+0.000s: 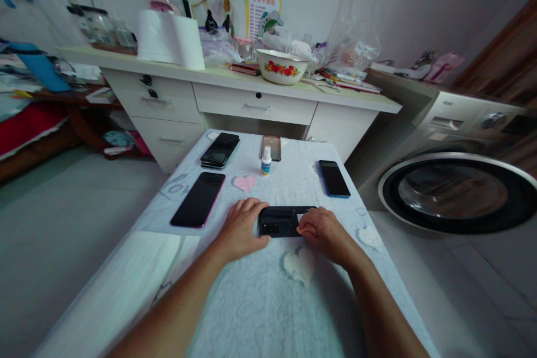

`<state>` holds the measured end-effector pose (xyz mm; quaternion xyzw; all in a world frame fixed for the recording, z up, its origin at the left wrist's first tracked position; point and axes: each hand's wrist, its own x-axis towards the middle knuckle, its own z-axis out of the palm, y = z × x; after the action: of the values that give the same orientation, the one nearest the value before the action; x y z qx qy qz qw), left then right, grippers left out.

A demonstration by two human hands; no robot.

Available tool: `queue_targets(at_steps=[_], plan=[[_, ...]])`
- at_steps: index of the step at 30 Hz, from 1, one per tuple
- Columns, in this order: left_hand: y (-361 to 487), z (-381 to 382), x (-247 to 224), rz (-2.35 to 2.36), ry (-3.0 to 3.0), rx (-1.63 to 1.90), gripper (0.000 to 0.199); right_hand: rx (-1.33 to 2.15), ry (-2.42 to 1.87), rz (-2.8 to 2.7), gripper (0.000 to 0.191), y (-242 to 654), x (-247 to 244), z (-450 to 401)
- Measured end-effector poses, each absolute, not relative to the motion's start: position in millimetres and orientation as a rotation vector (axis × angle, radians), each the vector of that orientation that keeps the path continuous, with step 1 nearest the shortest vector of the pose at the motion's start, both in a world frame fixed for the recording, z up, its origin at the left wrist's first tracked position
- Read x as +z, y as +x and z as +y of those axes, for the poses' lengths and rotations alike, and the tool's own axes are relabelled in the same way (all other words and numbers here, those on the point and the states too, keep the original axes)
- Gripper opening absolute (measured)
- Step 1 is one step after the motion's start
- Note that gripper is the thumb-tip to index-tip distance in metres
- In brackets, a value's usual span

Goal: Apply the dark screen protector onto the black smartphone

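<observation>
A dark smartphone (285, 213) lies back up across the cloth-covered table, its camera block at the left end. My left hand (241, 229) grips that left end, fingers on the far edge and thumb on the near one. Over the right end, my right hand (323, 232) is closed with its fingertips pressed on the phone's back. A small white piece (299, 217) shows at these fingertips; whether it is paper or cloth, I cannot tell. Beyond the phone stands a small white spray bottle (265, 162) with a blue label.
A phone with a pink edge (198, 200) and a stack of phones (220, 150) lie on the left. A blue-edged phone (334, 179) is at right, a phone case (271, 148) at the back. Behind are a white desk (251, 103) and a washing machine (453, 168).
</observation>
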<state>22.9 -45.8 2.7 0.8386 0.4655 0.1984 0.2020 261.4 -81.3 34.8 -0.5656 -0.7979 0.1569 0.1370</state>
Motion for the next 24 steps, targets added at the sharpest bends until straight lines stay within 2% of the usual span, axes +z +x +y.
queue_targets(at_steps=[11, 24], plan=[[23, -44, 0, 1.306, 2.346, 0.541, 0.062, 0.560, -1.889, -2.204, 0.010, 291, 47, -81], [24, -44, 0, 1.302, 2.347, 0.562, 0.062, 0.355, -1.747, -2.254, 0.015, 263, 28, -76]])
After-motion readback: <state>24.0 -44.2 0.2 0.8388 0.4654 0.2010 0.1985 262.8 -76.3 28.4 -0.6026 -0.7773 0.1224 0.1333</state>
